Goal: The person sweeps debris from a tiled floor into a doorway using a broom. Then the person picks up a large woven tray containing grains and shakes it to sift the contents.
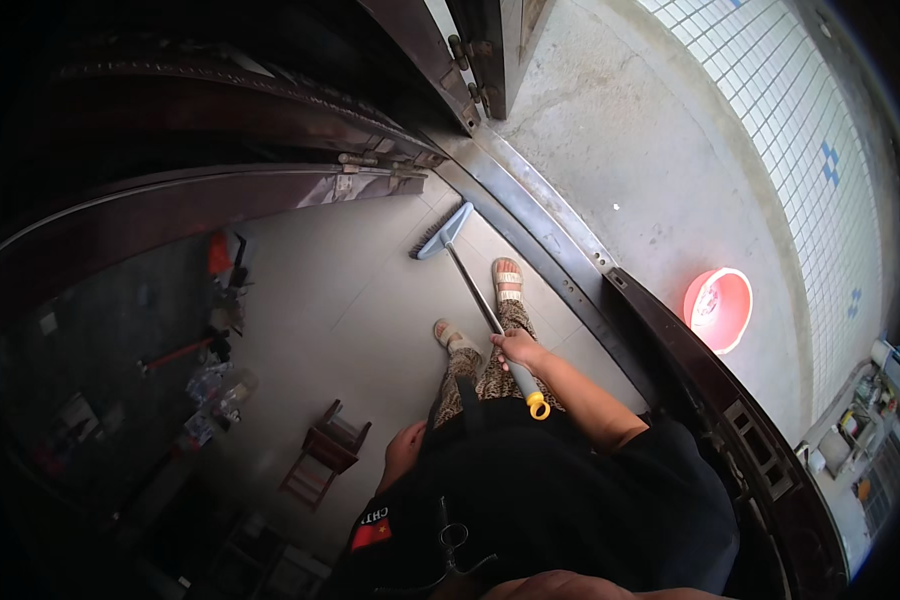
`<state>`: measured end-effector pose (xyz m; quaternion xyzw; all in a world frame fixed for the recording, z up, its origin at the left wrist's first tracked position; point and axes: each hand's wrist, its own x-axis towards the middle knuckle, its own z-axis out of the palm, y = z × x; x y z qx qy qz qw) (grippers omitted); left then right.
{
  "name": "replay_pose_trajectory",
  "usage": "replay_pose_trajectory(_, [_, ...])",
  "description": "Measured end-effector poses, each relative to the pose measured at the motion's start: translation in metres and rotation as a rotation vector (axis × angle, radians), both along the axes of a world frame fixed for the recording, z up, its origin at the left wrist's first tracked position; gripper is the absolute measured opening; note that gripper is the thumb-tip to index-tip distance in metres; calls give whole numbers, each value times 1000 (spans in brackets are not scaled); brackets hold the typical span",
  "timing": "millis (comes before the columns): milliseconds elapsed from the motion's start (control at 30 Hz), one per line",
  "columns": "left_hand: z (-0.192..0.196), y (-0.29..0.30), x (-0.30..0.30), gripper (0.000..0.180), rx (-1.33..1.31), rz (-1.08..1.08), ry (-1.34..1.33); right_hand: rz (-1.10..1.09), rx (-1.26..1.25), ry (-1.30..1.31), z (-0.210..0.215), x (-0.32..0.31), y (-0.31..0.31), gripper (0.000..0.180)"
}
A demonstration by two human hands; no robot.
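Black shirt (600,500) fills the foreground; right hand (518,349) wraps a floor brush (475,289), left hand (404,446) too hidden to tell.

A black short-sleeved shirt (590,500) with a red patch (372,536) tops speckled brown trousers (459,388) and cream, broad-strapped sandals (508,278).

1. Right hand (518,349) grips a long-handled brush (475,289), its blue head (445,237) just inside the metal threshold (540,215).
2. Left hand (403,448): farther inside the threshold.
3. Brown stool (331,450): well inside the threshold.
4. Pink basin (736,300): outside the threshold.
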<state>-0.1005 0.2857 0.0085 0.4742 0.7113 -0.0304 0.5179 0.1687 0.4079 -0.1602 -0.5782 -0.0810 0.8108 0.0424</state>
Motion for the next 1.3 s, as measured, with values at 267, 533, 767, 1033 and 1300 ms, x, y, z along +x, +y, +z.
replay_pose_trajectory(267, [7,29,17,23,33,-155,29,180,49,-32,-69,-26,50,37])
replay_pose_trajectory(533, [1,22,12,25,77,-81,-23,-3,46,-101,-7,36,-34,28])
replay_pose_trajectory(767, [-1,11,9,24,92,-157,39,403,168,7,-41,-25,-12,38])
replay_pose_trajectory(1033, [2,-12,-18,24,162,-117,-7,173,141,-304,-53,76,-31,38])
replay_pose_trajectory(1300, [12,-44,-73,27,340,-42,-42,149,347,-909,-40,131,-66,43])
